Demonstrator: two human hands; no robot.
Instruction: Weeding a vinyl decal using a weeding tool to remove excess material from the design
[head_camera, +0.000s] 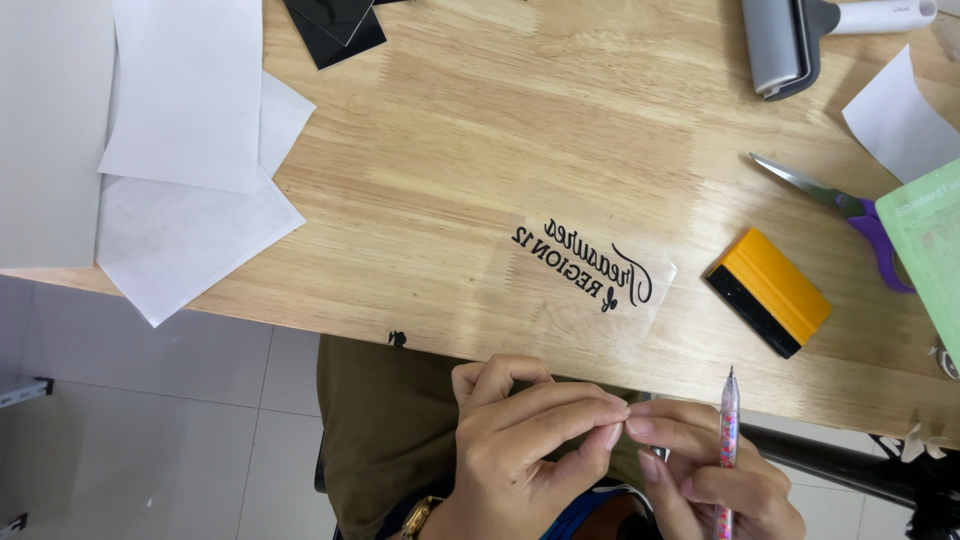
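Pen: a slim pink-patterned weeding pen (728, 440) is standing nearly upright in the right hand (715, 480), tip up, below the table edge.
Right hand: fingers are curling round the pen, thumb and forefinger meeting the left hand's fingertips.
Left hand: the left hand (525, 440) is pinching narrowly at something too small to tell.
Decal: a clear transfer sheet with black lettering (585, 262) is lying on the pale wooden table (450, 150), near the edge.
Around: an orange-and-black squeegee (768, 292) is lying just right of the sheet; purple-handled scissors (840, 210) and a grey roller (785, 40) are lying beyond; white paper sheets (190, 140) are lying far left.
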